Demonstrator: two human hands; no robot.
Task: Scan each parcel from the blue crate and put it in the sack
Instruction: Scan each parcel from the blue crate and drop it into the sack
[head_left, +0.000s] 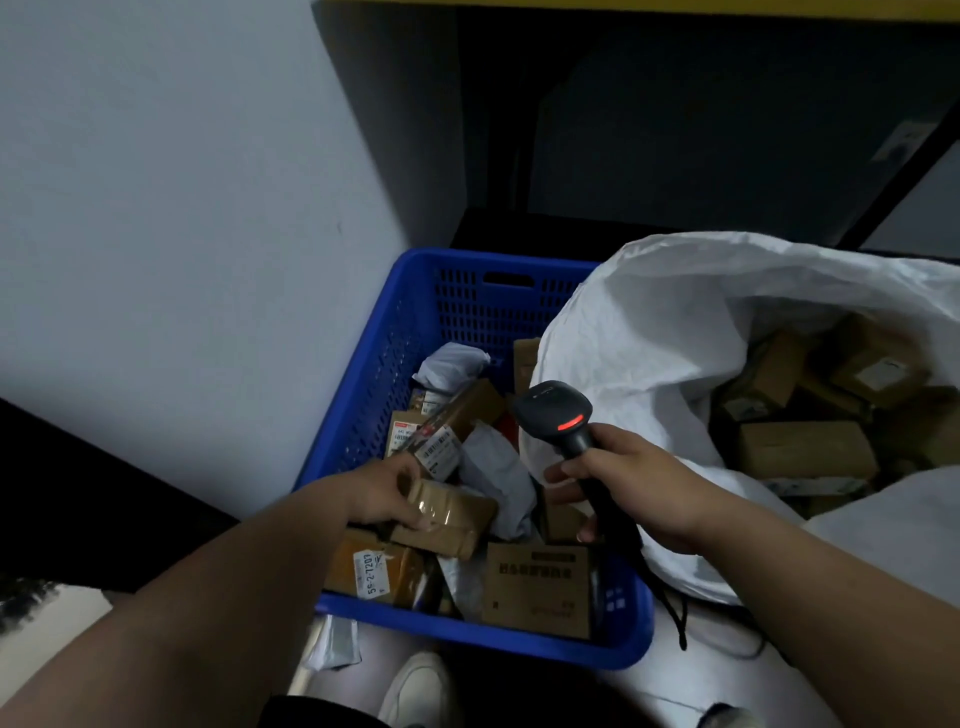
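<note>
A small brown parcel wrapped in tape lies on top of the pile in the blue crate, and the left hand grips its end. The right hand is curled tight round the black scanner, just beside the open white sack with boxes inside.

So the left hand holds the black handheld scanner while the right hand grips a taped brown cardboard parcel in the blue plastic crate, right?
Hands are swapped: the head view shows the right hand holding the black handheld scanner, the left hand gripping the taped brown cardboard parcel in the blue plastic crate.
</note>
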